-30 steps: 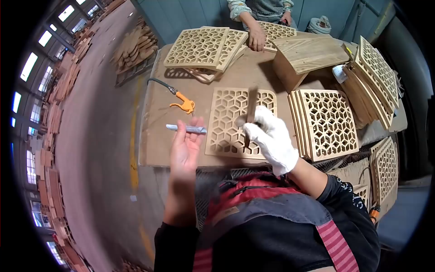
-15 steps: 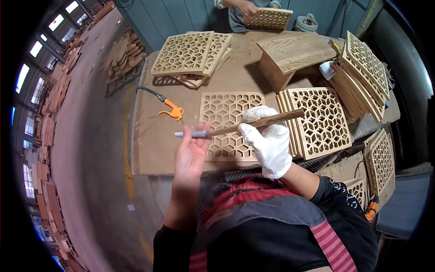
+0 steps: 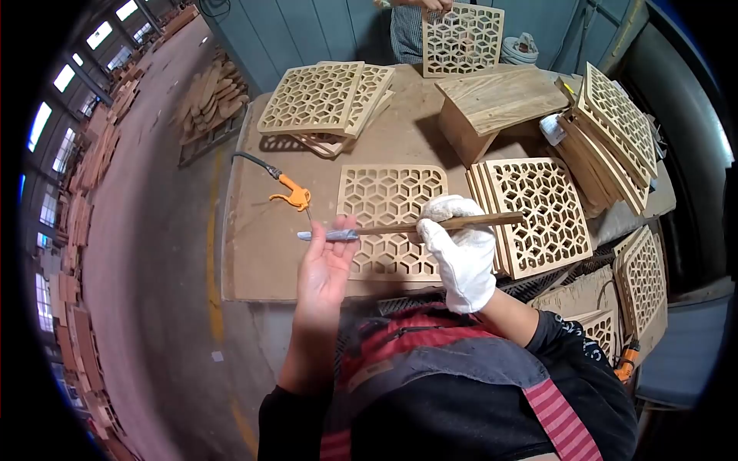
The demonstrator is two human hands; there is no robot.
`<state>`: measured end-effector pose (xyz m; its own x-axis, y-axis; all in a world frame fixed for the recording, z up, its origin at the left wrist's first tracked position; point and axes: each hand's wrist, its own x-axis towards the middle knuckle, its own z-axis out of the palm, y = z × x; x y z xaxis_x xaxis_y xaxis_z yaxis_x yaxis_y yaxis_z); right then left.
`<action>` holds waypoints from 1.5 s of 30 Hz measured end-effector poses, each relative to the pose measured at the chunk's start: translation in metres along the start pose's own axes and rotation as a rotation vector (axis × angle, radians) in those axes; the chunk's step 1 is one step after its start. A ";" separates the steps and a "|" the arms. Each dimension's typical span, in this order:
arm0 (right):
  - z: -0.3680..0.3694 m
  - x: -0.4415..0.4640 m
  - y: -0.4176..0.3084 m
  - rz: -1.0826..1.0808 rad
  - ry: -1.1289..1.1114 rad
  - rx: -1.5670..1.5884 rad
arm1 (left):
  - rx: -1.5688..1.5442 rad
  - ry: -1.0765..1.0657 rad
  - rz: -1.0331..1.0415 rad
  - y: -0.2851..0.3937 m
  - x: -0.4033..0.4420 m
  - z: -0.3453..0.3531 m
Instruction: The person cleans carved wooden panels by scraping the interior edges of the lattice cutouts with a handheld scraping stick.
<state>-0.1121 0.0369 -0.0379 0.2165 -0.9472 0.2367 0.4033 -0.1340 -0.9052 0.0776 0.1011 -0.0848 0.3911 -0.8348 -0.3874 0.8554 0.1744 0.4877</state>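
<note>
A narrow dark wooden stick (image 3: 496,220) lies almost level across both hands, with a grey wrapping (image 3: 338,234) round its left end; what the wrapping is made of I cannot tell. My bare left hand (image 3: 327,265) has that wrapped end between thumb and fingers, palm turned up. In a white glove, my right hand (image 3: 459,250) grips the stick nearer its other end. Under the stick, flat on the table, lies a wooden lattice panel (image 3: 392,188) with hexagon-patterned openings, partly hidden by my hands. An orange air blow gun (image 3: 294,192) rests left of the panel.
Stacked lattice panels lie at the table's back left (image 3: 311,96) and beside my right hand (image 3: 542,219). A wooden box-like stand (image 3: 500,100) is behind them, with more panels (image 3: 619,127) at the right. Across the table (image 3: 261,261), another person's hand (image 3: 437,4) holds an upright panel (image 3: 463,42).
The stick has tilted to nearly level, its right end dropping. The other person's panel has swung upright to face me. The view has shifted slightly; my grip looks the same.
</note>
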 end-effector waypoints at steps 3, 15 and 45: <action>-0.002 0.000 -0.002 0.058 -0.028 -0.006 | -0.011 -0.005 -0.013 -0.002 -0.001 -0.001; -0.004 -0.014 0.064 0.616 -0.064 0.266 | 0.250 -0.093 0.070 -0.040 -0.008 0.017; -0.022 -0.026 0.035 0.850 -0.365 0.175 | 0.618 -0.088 0.120 -0.048 0.004 0.008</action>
<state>-0.1231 0.0504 -0.0835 0.7529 -0.5537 -0.3557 0.1041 0.6339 -0.7664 0.0356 0.0854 -0.1035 0.4201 -0.8727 -0.2488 0.4428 -0.0421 0.8956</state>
